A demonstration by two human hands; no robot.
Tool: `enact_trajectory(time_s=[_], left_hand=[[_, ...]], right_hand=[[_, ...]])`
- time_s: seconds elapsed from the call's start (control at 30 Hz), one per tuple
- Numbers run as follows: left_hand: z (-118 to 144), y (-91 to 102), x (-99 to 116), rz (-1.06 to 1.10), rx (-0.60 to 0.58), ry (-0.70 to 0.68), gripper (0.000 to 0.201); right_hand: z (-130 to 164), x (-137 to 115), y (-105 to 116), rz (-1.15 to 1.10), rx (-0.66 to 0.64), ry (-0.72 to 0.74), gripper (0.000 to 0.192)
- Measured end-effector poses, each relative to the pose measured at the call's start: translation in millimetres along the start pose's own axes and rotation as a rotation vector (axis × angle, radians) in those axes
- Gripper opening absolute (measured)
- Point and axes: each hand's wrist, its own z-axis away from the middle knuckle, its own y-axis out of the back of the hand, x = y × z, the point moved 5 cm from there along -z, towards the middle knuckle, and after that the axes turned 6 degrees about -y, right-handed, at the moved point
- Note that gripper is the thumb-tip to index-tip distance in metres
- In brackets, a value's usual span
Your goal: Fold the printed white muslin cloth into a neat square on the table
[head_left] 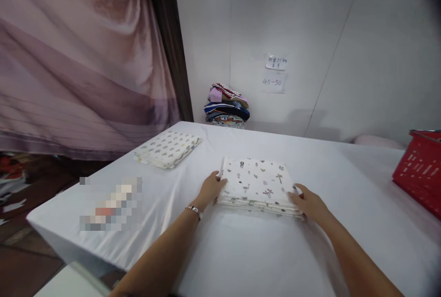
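A white folded cloth (257,179) printed with small palm trees and animals lies in several layers on the white-covered table (248,251). My left hand (211,189), with a bracelet at the wrist, grips its left edge, thumb on top. On the opposite edge my right hand (308,201) holds it in the same way, thumb over the upper layer and fingers at the side. The fingertips under the cloth are partly hidden. Further left lies another folded cloth (168,148), cream with a grey pattern, apart from both hands.
A pixelated object (112,205) lies near the table's left edge. At the right stands a red plastic basket (420,173). Behind the table is a pile of folded fabrics (227,104) against the wall, with paper notes (274,82) above. A pink curtain (86,58) hangs at left.
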Motion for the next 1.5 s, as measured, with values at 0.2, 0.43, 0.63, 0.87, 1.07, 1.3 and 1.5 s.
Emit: enact_trajectory(time_s=[0.2, 0.43, 0.63, 0.87, 1.07, 1.3, 1.5], left_hand=[[9, -10.4, -2, 0.022, 0.017, -0.014, 0.059], [41, -41.4, 4, 0.298, -0.235, -0.044, 0.072], [-16, 0.7, 3, 0.093, 0.062, -0.086, 0.049], [-54, -14.2, 27, -0.110, -0.189, -0.099, 0.066], [-62, -16.7, 25, 0.020, -0.191, -0.152, 0.037], [-140, 2.6, 41, 0.099, 0.046, -0.132, 0.056], [-134, -19.3, 26, 0.090, -0.012, -0.045, 0.075]], right_hand=[[-39, -1, 0, -0.032, 0.046, 0.048, 0.061], [-55, 21, 40, 0.225, 0.024, 0.008, 0.066], [-18, -37, 23, 0.370, 0.252, 0.392, 0.054], [-79, -9, 27, 0.217, 0.141, 0.009, 0.064], [-86, -15, 22, 0.071, -0.082, -0.032, 0.050], [-113, -40, 19, -0.064, -0.007, -0.044, 0.058], [-112, -32, -1, 0.136, 0.107, -0.001, 0.073]])
